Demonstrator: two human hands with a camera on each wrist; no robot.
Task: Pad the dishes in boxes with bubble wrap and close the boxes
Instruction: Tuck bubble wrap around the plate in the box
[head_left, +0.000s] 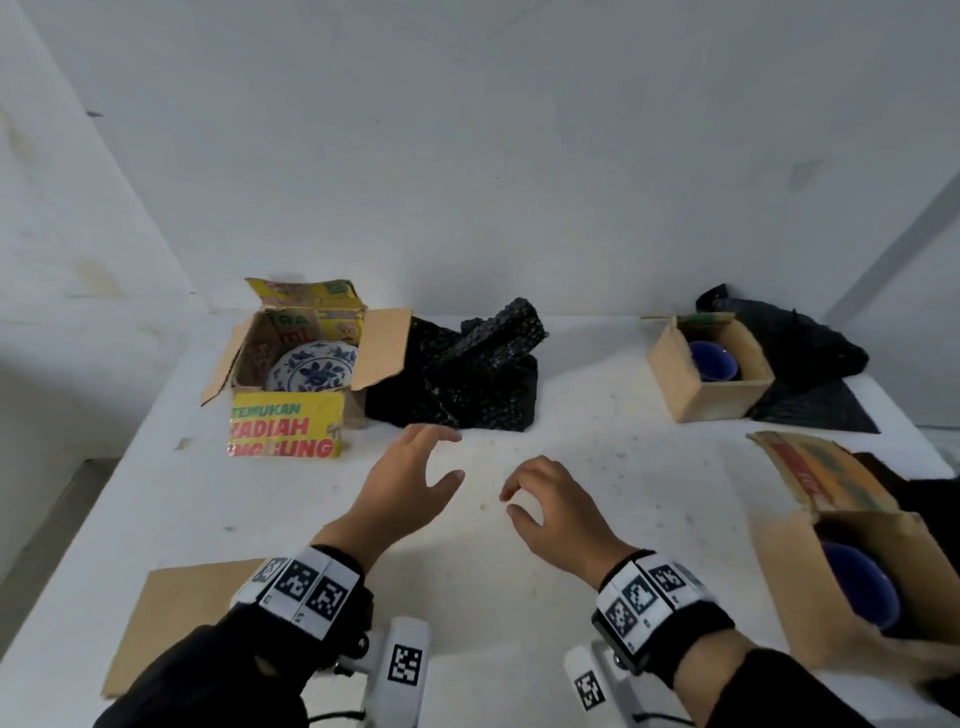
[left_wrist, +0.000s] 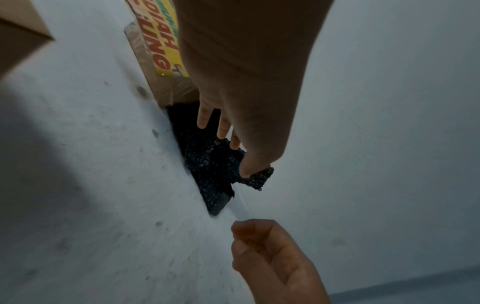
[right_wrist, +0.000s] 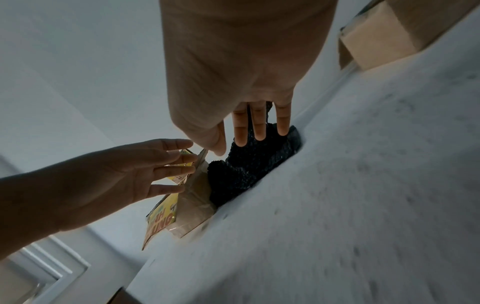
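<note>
Cardboard sheet (head_left: 176, 618): plain brown, flat on the white counter (head_left: 571, 467) at the near left edge, partly under the left sleeve.
Near right box (head_left: 831, 577): brown carton at the counter's near right corner — top flap raised, a dark blue dish (head_left: 857, 582) inside it.
Left hand (head_left: 400, 488): above the bare counter, palm down, fingers straight and spread, holding nothing; fingertips just short of the bubble wrap.
Right hand (head_left: 556, 509): beside the left hand, over the counter, fingers loosely curled with thumb apart, holding nothing.
Bubble wrap (head_left: 467, 374): black, glossy, finely pebbled sheet, crumpled into a folded heap at mid-counter, touching the right side of the printed box.
Printed box (head_left: 296, 374): yellow carton with red and green lettering, all four flaps open, far left of the counter by the wall.
Plate (head_left: 314, 369): white with blue floral pattern — leaning tilted inside the printed box, uncovered.
Far right box (head_left: 706, 369): small brown carton, open, with a dark blue bowl (head_left: 714, 361) inside.
Second wrap (head_left: 810, 358): black sheet behind and to the right of the far right box, against the wall.
</note>
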